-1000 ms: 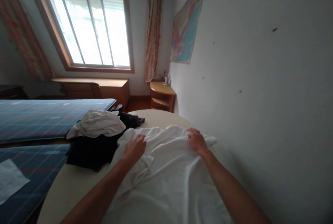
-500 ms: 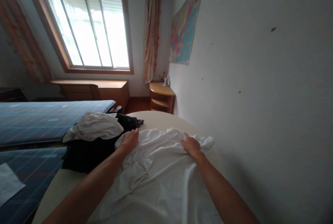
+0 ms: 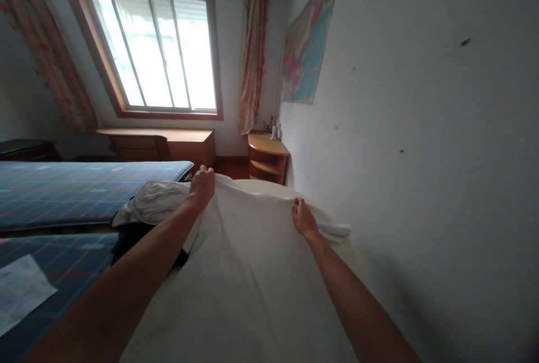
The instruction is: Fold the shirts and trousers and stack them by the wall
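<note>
A white shirt is spread over a round cream table, its far edge pulled up and fairly taut between my hands. My left hand is closed on the far left part of that edge, raised a little above the table. At the far right, my right hand pinches the same edge. A sleeve-like end of the shirt lies past my right hand. Beside my left forearm are a crumpled white garment and a black garment, both partly hidden by the arm.
Blue plaid mattresses lie along the left, with a white paper sheet on the nearer one. A white wall runs close on the right. Beyond the table stand a corner shelf and a wooden desk beneath the window.
Both hands have moved up and away from me, drawing the shirt's far edge along. Its wrinkled cloth is now smoother, and it covers more of the black garment. The view has shifted slightly.
</note>
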Tool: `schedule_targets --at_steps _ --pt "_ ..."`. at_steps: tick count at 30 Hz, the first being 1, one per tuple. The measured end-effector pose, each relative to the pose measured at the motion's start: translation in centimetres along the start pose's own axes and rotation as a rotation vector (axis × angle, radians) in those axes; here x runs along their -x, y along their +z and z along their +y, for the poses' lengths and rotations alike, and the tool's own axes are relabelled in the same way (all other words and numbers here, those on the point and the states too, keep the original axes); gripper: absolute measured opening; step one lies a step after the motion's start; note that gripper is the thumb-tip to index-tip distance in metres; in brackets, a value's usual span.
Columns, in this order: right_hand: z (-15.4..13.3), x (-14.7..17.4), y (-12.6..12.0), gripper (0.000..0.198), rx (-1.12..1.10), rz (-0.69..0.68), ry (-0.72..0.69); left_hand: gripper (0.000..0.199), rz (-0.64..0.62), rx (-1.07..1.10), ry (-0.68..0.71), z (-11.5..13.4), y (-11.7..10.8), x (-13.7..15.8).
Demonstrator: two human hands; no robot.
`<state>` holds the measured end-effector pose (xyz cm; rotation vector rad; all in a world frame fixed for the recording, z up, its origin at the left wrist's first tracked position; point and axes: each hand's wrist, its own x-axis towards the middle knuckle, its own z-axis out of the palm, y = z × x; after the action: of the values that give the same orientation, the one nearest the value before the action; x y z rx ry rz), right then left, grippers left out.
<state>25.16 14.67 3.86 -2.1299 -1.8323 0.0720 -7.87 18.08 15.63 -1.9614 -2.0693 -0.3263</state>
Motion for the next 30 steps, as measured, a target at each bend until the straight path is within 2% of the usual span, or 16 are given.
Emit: schedule_targets --at_steps 4,7,9,12,15,20,26,30 --pt "-1.1 1.5 1.9 0.06 -0.004 -0.041 -0.057 0.056 0.047 0.008 -0.007 2.4 2.0 2.6" --pt "-1.1 3.5 3.7 0.064 0.042 -0.097 -0.046 0.063 -0.001 0.103 0.16 5.6 5.3 6.7" --pt "-0.8 4.8 4.5 0.066 0.07 -0.082 -0.071 0.064 -0.068 0.171 0.248 7.5 7.7 9.8" --pt "-0.3 6.4 4.8 0.068 0.106 -0.025 -0.1 0.064 -0.098 0.254 0.264 8.9 10.8 13.7" --pt "0.1 7.8 4.6 0.07 0.142 -0.031 -0.071 0.056 -0.011 0.304 0.252 8.6 12.4 15.9" --pt "0.4 10.2 4.0 0.07 0.163 -0.065 0.006 0.049 0.062 0.374 0.225 6.6 12.7 17.7" --pt "-0.2 13.9 3.6 0.076 0.153 -0.139 0.125 0.051 -0.018 0.42 0.161 4.5 12.6 19.9" --pt "0.1 14.8 3.0 0.082 0.12 -0.176 0.111 0.052 -0.144 0.357 0.139 4.1 12.0 20.2"
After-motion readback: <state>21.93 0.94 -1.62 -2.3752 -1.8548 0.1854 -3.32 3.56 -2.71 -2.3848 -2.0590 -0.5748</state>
